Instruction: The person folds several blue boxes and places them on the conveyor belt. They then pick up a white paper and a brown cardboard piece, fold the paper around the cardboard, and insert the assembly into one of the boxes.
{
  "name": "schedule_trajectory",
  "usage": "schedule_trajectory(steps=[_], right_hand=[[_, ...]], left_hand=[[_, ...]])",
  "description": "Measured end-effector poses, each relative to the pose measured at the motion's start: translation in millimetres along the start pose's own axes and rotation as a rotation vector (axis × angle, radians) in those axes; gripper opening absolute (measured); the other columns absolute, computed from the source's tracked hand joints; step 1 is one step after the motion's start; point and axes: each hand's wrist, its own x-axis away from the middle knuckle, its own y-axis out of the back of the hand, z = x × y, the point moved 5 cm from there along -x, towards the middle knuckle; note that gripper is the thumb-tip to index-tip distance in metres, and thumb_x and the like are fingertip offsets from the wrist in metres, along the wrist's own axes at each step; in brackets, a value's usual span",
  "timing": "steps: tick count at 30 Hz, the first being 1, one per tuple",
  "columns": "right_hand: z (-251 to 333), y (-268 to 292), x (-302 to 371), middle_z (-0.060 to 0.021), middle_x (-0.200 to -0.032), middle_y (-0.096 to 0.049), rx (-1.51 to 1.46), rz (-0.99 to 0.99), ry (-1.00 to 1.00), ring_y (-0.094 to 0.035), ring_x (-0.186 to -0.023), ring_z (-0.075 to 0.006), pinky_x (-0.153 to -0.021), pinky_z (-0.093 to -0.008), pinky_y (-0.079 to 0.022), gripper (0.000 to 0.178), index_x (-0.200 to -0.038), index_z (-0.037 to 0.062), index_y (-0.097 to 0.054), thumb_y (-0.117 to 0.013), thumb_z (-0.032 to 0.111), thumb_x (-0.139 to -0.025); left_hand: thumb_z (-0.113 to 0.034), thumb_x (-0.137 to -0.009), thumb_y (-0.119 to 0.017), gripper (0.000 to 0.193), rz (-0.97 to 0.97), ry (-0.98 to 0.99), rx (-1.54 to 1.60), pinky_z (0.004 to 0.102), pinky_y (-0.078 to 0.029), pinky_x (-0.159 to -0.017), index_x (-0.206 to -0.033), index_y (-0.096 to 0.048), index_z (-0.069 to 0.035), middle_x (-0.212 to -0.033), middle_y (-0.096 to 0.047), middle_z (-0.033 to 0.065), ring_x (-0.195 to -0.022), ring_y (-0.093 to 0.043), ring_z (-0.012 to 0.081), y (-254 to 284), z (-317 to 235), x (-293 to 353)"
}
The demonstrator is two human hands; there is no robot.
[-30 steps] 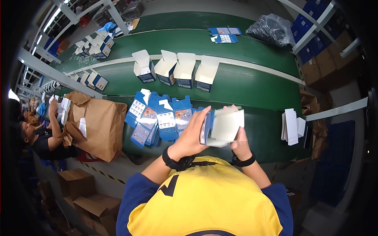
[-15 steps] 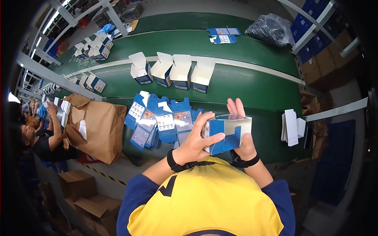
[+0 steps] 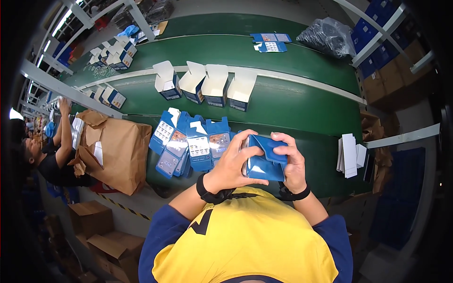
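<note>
Between my two hands, in front of my chest, is a blue cardboard box [image 3: 265, 169] with blue flaps folded partly over its end. My left hand [image 3: 232, 162] grips the box's left side, its thumb along the lower edge and its fingers at the upper edge. My right hand [image 3: 293, 162] holds the right side, with fingers pressing on a flap. Left of my hands lies a pile of flattened blue and white cartons [image 3: 197, 141]. Beyond it, several opened-up boxes [image 3: 215, 89] stand in a row with white lids raised.
A large brown paper bag [image 3: 125, 153] stands to the left, with a co-worker [image 3: 59, 158] behind it. White card strips [image 3: 348, 155] lie at the right on the green table [image 3: 302, 106]. Farther back are a grey plastic bag [image 3: 325, 37] and flat cartons [image 3: 271, 41].
The box has been turned so its blue flaps face me instead of its open side. My right fingers have come from behind it onto a flap. The co-worker's arm has risen.
</note>
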Motion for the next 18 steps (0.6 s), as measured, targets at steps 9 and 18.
schedule_trajectory(steps=[9,18], right_hand=[[2,-10,-10,-0.0128,-0.118,-0.057,0.243,0.008,-0.301,-0.056,-0.107,-0.0236,-0.090,-0.0333,-0.044,0.042,-0.112,0.0067,-0.058,-0.075,0.016,-0.075],[-7,-17,-12,-0.0096,-0.105,-0.065,0.548,0.154,-0.330,-0.065,-0.090,-0.0194,-0.079,-0.0299,-0.050,0.049,-0.113,0.0027,-0.058,-0.078,0.017,-0.071]], left_hand=[[-0.032,-0.055,-0.087,0.086,0.061,-0.193,-0.075,0.0643,-0.021,-0.103,-0.125,-0.037,-0.022,-0.121,-0.039,0.0180,-0.113,-0.044,0.0395,11,2,7],[-0.032,-0.054,-0.087,0.091,0.138,-0.100,-0.066,0.0649,-0.015,-0.105,-0.129,-0.036,-0.021,-0.121,-0.038,0.0169,-0.116,-0.043,0.0381,9,5,14]])
